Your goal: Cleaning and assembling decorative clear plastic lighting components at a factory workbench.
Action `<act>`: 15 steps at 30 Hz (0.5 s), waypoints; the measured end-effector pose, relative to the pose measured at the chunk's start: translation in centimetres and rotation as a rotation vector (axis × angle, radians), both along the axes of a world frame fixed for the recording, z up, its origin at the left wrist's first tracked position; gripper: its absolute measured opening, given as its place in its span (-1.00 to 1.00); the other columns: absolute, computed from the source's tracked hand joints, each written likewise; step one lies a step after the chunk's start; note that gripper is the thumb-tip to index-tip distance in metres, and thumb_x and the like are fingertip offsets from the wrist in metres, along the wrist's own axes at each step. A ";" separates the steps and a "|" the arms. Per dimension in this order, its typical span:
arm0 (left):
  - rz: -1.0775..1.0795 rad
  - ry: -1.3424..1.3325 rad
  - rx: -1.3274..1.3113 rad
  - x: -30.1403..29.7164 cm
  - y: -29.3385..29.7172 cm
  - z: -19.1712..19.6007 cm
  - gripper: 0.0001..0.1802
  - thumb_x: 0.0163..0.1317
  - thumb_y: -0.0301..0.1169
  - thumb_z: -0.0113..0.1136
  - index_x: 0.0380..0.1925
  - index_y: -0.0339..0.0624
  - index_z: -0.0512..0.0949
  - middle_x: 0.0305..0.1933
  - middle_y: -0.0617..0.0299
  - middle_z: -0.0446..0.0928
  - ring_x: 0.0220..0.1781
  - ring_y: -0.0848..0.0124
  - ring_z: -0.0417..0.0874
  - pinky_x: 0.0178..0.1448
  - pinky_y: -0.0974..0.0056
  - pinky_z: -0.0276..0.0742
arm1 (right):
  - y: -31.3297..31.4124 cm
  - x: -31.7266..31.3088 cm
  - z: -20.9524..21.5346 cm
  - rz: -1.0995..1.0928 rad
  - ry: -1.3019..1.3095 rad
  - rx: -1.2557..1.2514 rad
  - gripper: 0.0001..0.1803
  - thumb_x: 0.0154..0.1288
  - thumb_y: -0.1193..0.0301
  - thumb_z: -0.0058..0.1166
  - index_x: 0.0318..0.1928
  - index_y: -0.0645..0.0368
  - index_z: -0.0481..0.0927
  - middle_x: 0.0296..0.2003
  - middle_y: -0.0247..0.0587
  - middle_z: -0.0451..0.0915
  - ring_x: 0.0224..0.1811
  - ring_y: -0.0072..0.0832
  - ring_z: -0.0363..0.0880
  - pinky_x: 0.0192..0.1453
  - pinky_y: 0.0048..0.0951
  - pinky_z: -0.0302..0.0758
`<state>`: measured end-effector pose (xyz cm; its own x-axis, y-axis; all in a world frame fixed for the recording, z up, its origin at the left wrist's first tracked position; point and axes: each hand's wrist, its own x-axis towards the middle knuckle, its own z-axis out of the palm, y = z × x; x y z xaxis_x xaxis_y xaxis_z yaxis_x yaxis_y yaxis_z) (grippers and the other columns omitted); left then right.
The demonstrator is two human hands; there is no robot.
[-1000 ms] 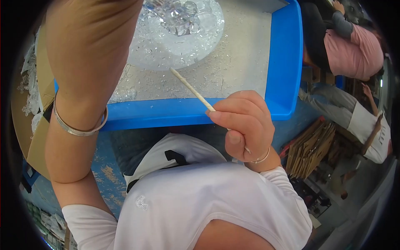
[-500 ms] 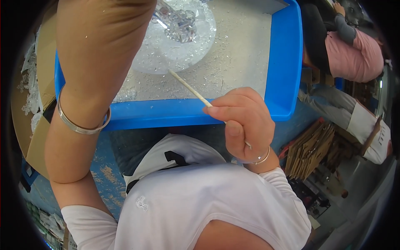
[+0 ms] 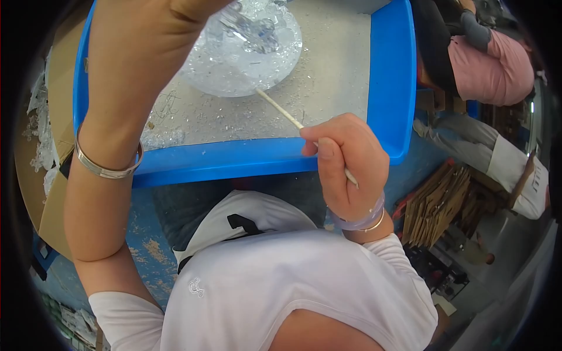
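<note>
Blue plastic forms the tray (image 3: 234, 161) before this person, and a frosted white disc (image 3: 225, 88) sits inside it, back from the near wall. Clear beaded pieces (image 3: 260, 40) heap over the disc, and tiny glassy bits (image 3: 234, 112) litter the tray's floor. Over the tray's near right corner, the right hand (image 3: 354, 158) has thumb and fingers clamped on a slim pale stick (image 3: 278, 106), its tip at the disc's near edge. The left hand (image 3: 202, 7) reaches in past the tray's left side; I cannot tell how its fingers stand, as they're out of sight. My worry: gripped so far from its tip, the stick could skid and flick bits over the near wall, or that left forearm could bump the disc and topple the heap.
</note>
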<state>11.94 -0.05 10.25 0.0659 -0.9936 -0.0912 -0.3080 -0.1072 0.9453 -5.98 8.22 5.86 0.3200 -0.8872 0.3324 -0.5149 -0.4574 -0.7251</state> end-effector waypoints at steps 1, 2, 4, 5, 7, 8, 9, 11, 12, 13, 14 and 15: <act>-0.053 0.117 -0.111 0.0 -0.5 -0.7 -0.69 -0.01 -0.28 0.29 -0.74 -0.15 0.40 -0.66 0.35 0.38 -0.59 0.62 0.35 -0.47 0.53 0.27 | 0.0 -0.1 0.2 -0.026 0.041 0.021 -0.86 0.20 0.53 -0.14 -0.39 0.27 0.51 -0.60 -0.25 0.47 -0.56 -0.53 0.42 -0.50 -0.59 0.29; -0.106 0.235 -0.222 -0.1 -0.8 -1.0 -0.71 -0.04 -0.33 0.31 -0.74 -0.15 0.40 -0.65 0.34 0.39 -0.59 0.61 0.37 -0.47 0.53 0.29 | 0.0 -0.3 0.4 -0.030 0.041 0.020 -0.86 0.20 0.53 -0.14 -0.39 0.27 0.51 -0.60 -0.25 0.47 -0.56 -0.53 0.42 -0.50 -0.59 0.29; -0.074 0.189 -0.057 -0.6 -0.2 -0.8 -0.72 -0.06 -0.36 0.32 -0.73 -0.17 0.41 -0.61 0.31 0.42 -0.58 0.59 0.40 -0.43 0.53 0.33 | -0.1 -0.8 0.5 -0.023 0.088 0.056 -0.88 0.16 0.56 -0.09 -0.38 0.27 0.53 -0.58 -0.24 0.47 -0.56 -0.53 0.42 -0.50 -0.59 0.28; -0.053 0.149 -0.088 -1.0 -0.3 -1.0 -0.72 -0.06 -0.43 0.28 -0.77 -0.18 0.38 -0.66 0.33 0.37 -0.62 0.62 0.35 -0.50 0.53 0.27 | -0.2 -1.0 0.5 -0.032 0.090 0.058 -0.88 0.16 0.56 -0.09 -0.38 0.27 0.53 -0.58 -0.24 0.47 -0.56 -0.53 0.42 -0.50 -0.59 0.28; -0.047 0.115 -0.119 -0.6 -1.1 -3.0 -0.71 -0.05 -0.50 0.24 -0.81 -0.20 0.34 -0.72 0.35 0.33 -0.66 0.65 0.30 -0.57 0.54 0.20 | -0.4 -1.5 0.5 -0.046 0.096 0.064 -0.89 0.13 0.56 -0.06 -0.36 0.28 0.54 -0.58 -0.26 0.47 -0.55 -0.53 0.43 -0.48 -0.59 0.30; -0.272 0.061 -0.235 1.7 -2.3 -5.8 -0.89 -0.02 -0.51 0.22 -0.55 -0.22 0.45 -0.49 0.27 0.42 -0.44 0.53 0.41 -0.34 0.49 0.32 | -0.5 -1.6 0.5 -0.058 0.099 0.063 -0.89 0.13 0.56 -0.06 -0.36 0.28 0.54 -0.58 -0.26 0.47 -0.55 -0.53 0.43 -0.48 -0.59 0.30; -0.487 -0.002 -0.348 3.1 -2.7 -7.1 -0.79 0.02 -0.51 0.20 -0.28 -0.25 0.57 -0.26 0.19 0.50 -0.21 0.42 0.52 -0.10 0.44 0.43 | -0.7 -1.7 0.6 -0.055 0.105 0.070 -0.89 0.13 0.57 -0.05 -0.35 0.28 0.54 -0.59 -0.26 0.46 -0.55 -0.52 0.43 -0.47 -0.59 0.31; -0.453 0.051 -0.364 1.7 -2.2 -6.7 -0.80 0.02 -0.41 0.22 -0.34 -0.25 0.58 -0.31 0.23 0.50 -0.28 0.47 0.50 -0.15 0.48 0.41 | -1.2 -2.3 0.6 -0.069 0.120 0.081 -0.89 0.12 0.57 -0.03 -0.33 0.28 0.54 -0.60 -0.26 0.46 -0.54 -0.52 0.43 -0.46 -0.59 0.32; -0.409 0.099 -0.381 1.3 -1.9 -6.5 -0.77 0.01 -0.31 0.24 -0.39 -0.25 0.60 -0.36 0.26 0.49 -0.34 0.52 0.49 -0.21 0.52 0.39 | -1.5 -2.7 0.9 -0.050 0.189 0.059 -0.89 0.11 0.56 -0.02 -0.33 0.28 0.54 -0.58 -0.24 0.48 -0.54 -0.50 0.44 -0.45 -0.58 0.33; -0.416 0.102 -0.380 1.2 -1.8 -6.4 -0.77 0.01 -0.31 0.24 -0.39 -0.25 0.60 -0.36 0.26 0.49 -0.34 0.52 0.49 -0.21 0.52 0.39 | -1.8 -3.0 0.9 -0.032 0.256 0.036 -0.88 0.11 0.56 -0.01 -0.32 0.27 0.54 -0.57 -0.21 0.49 -0.53 -0.48 0.46 -0.43 -0.58 0.35; -0.388 0.088 -0.350 1.2 -1.8 -6.3 -0.77 0.00 -0.32 0.25 -0.40 -0.25 0.61 -0.36 0.27 0.49 -0.34 0.53 0.49 -0.22 0.51 0.40 | -2.1 -3.4 0.7 -0.038 0.257 0.038 -0.88 0.11 0.56 -0.01 -0.32 0.27 0.54 -0.57 -0.21 0.49 -0.53 -0.48 0.46 -0.43 -0.58 0.35; -0.360 0.074 -0.320 1.3 -1.7 -6.2 -0.78 -0.01 -0.33 0.27 -0.40 -0.25 0.61 -0.36 0.28 0.48 -0.34 0.53 0.49 -0.23 0.51 0.41 | -2.4 -3.7 0.3 -0.003 0.320 -0.010 -0.87 0.10 0.56 0.00 -0.31 0.26 0.55 -0.53 -0.18 0.51 -0.51 -0.43 0.47 -0.41 -0.56 0.36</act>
